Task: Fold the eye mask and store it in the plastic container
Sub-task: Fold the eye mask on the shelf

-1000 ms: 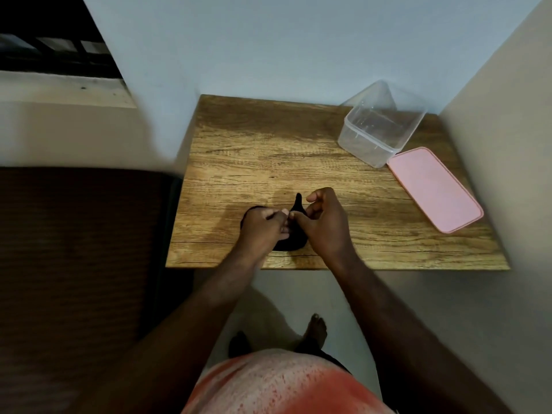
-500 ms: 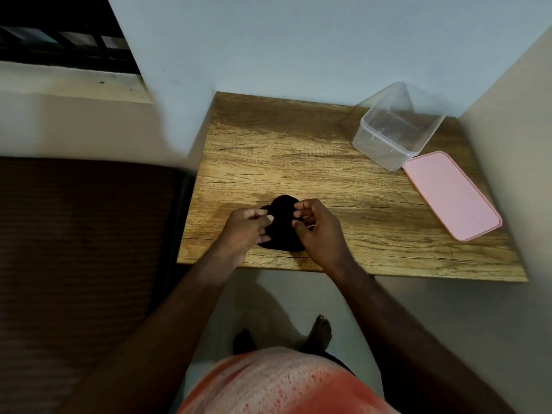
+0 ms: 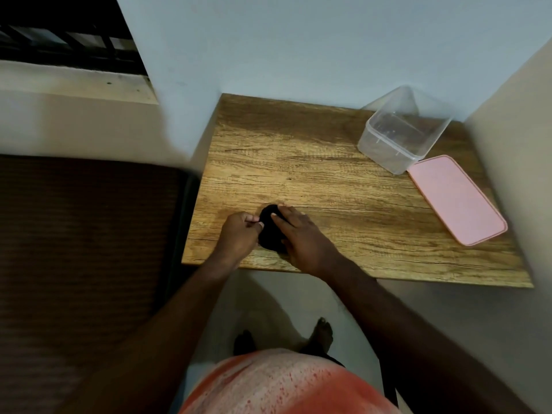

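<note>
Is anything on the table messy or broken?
Nothing stands out. The clear plastic container stands open and empty at the table's far right, its pink lid lying flat beside it. The black eye mask is bunched under the right hand, with the left hand at its edge.

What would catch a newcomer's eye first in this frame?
Probably the pink lid lying flat near the right edge of the wooden table, with the clear plastic container open and tilted at the far right corner behind it. Next, the two hands near the front edge: the right hand flat on the black eye mask, the left hand pinching its left side.
</note>
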{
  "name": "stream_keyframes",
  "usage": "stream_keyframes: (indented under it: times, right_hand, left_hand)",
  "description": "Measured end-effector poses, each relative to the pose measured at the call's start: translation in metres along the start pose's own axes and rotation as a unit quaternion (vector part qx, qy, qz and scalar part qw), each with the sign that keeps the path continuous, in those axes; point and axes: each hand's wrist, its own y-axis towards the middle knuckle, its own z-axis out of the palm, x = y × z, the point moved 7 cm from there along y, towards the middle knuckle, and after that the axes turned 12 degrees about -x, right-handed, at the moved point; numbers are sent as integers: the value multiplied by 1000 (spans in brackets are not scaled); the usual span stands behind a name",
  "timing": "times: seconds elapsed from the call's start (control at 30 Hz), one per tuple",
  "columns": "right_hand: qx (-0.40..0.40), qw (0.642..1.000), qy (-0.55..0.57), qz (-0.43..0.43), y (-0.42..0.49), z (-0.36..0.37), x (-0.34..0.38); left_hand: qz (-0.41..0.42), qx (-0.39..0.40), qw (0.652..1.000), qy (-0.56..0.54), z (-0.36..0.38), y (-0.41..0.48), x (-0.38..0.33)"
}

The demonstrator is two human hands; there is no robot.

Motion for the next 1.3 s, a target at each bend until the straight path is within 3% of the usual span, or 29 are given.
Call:
stream_keyframes:
  times: [0.27,0.73,1.03,1.3]
  right_hand:
    - [25,1000,17,8,4,11,-5]
    - [-43,997,21,60,-4,20,-4]
    - [-4,997,-35,66,8,18,4]
    - [-26,998,-48,21,-9,25,-2]
  left_hand:
    - [53,-39,997,42,-3,5,2]
    - [107,-56,991,49,-4,10,-8]
    - [161,-22,967,196,10,18,-16]
    - [153,-71,958,232,11,21,-14]
